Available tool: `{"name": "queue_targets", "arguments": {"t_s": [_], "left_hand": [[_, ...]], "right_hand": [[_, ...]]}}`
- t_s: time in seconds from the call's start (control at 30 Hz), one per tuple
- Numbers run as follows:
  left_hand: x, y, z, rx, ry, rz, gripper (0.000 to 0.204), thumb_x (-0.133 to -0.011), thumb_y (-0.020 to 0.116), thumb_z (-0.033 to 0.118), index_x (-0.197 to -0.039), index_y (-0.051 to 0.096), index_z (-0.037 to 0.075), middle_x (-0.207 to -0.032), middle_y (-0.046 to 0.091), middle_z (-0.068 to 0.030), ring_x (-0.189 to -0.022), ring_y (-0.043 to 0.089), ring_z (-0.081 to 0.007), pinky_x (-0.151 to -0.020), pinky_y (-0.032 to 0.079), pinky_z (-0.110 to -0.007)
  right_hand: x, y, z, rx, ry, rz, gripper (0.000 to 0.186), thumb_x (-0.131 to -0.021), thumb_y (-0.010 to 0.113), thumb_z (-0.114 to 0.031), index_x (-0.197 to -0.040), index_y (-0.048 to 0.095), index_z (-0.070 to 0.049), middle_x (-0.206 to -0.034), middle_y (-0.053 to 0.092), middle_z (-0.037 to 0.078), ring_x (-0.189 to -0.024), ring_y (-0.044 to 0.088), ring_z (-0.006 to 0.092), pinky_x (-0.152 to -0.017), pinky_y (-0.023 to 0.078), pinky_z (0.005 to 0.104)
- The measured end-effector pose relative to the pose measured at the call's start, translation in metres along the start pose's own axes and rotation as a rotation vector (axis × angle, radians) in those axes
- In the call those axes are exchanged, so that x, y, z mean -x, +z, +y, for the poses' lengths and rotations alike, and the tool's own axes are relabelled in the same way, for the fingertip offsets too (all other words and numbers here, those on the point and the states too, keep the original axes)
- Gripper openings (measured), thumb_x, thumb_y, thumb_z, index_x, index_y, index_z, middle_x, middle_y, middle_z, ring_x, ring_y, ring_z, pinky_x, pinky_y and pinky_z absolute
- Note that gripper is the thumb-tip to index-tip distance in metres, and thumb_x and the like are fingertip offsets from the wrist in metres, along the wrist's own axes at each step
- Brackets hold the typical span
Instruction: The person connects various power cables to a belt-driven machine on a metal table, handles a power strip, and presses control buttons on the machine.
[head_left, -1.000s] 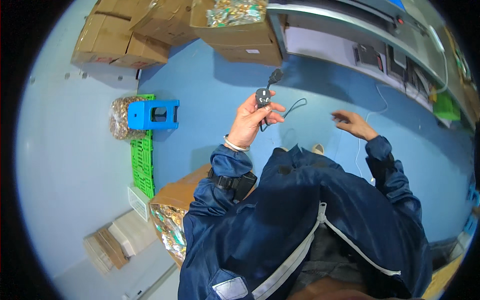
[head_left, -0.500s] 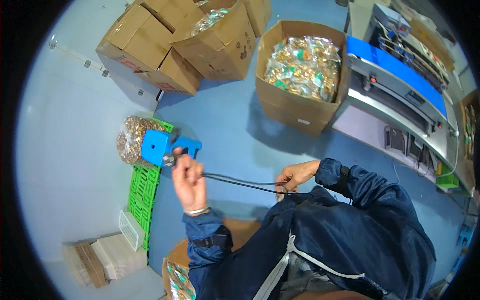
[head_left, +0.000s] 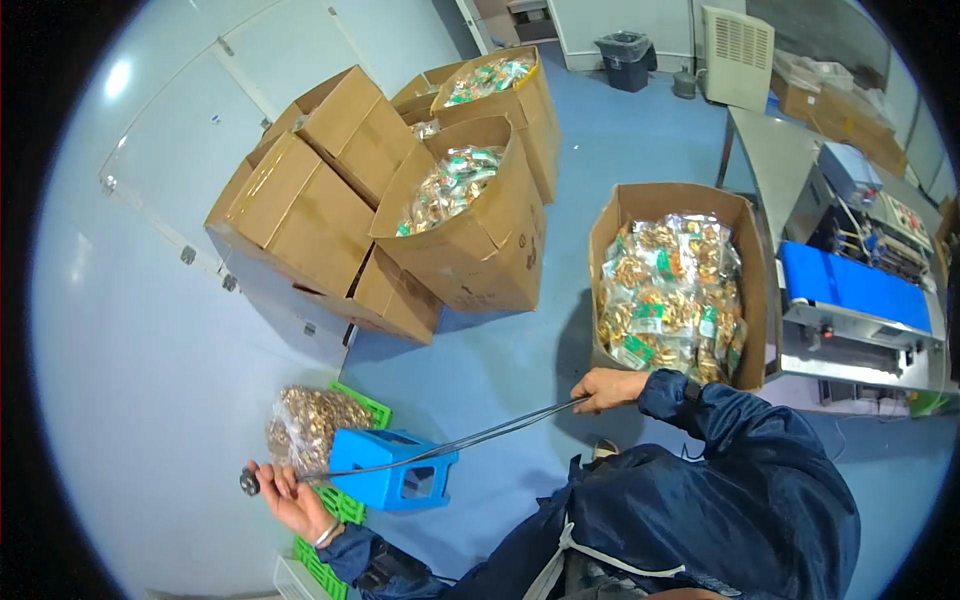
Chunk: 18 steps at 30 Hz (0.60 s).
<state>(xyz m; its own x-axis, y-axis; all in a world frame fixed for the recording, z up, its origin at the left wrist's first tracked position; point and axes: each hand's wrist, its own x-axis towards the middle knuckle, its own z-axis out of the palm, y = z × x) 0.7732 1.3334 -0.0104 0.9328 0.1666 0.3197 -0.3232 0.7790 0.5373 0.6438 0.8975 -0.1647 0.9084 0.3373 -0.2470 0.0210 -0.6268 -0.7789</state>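
Note:
A doubled black cord (head_left: 500, 427) stretches between my hands, slanting down to the left with a slight sag. My left hand (head_left: 292, 500), palm up, has its fingers curled round the cord's left part. Just past those fingers sticks out the cord's dark, plug-like end piece (head_left: 249, 482). The right hand (head_left: 608, 390) is closed on the other part of the cord, close to the near side of an open carton (head_left: 672, 196) of clear packs. A blue plastic stool (head_left: 375, 482) stands behind the cord, beside the left hand.
A clear sack of brown dried pieces (head_left: 315, 425) rests on a green plastic pallet (head_left: 376, 408) by the white wall. Several cartons (head_left: 300, 215) crowd the far left. At right stands a steel table (head_left: 765, 150) with a blue-belted machine (head_left: 855, 285). A dark bin (head_left: 626, 75) is far back.
My view has swung up, showing more of the room. The hands have drawn farther apart, the left one outward to the left, with a longer stretch of cord between them.

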Motion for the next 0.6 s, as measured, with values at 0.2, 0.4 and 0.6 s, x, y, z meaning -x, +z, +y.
{"name": "queue_targets", "arguments": {"t_s": [0.2, 0.4, 0.6], "left_hand": [[-0.098, -0.023, -0.053, -0.123, -0.025, 0.106, 0.024, -0.093, 0.041, 0.01, -0.113, 0.042, -0.002, -0.072, 0.039, -0.001, -0.05, 0.025, -0.0073, -0.047, 0.025, -0.022], [-0.244, -0.005, -0.176, -0.159, -0.236, -0.02, 0.019, -0.092, 0.042, 0.009, -0.108, 0.046, 0.0, -0.072, 0.039, -0.0016, -0.05, 0.025, -0.0079, -0.047, 0.025, -0.021], [-0.367, 0.045, -0.318, -0.176, -0.448, -0.229, 0.017, -0.093, 0.041, 0.01, -0.106, 0.046, 0.001, -0.071, 0.04, -0.0009, -0.05, 0.026, -0.0081, -0.049, 0.027, -0.021]], "right_hand": [[-0.078, -0.079, 0.019, 0.152, -0.011, 0.268, 0.029, -0.08, 0.055, -0.032, -0.085, 0.06, -0.004, -0.069, 0.059, 0.019, -0.069, 0.057, 0.0361, -0.063, 0.045, 0.0432], [-0.123, -0.147, 0.055, 0.078, 0.236, 0.407, 0.032, -0.078, 0.056, -0.034, -0.089, 0.059, -0.003, -0.073, 0.059, 0.021, -0.071, 0.056, 0.0378, -0.066, 0.045, 0.0425], [-0.152, -0.166, 0.094, -0.017, 0.553, 0.63, 0.031, -0.077, 0.058, -0.034, -0.084, 0.061, -0.004, -0.07, 0.058, 0.02, -0.07, 0.057, 0.0365, -0.065, 0.044, 0.0426]]}}
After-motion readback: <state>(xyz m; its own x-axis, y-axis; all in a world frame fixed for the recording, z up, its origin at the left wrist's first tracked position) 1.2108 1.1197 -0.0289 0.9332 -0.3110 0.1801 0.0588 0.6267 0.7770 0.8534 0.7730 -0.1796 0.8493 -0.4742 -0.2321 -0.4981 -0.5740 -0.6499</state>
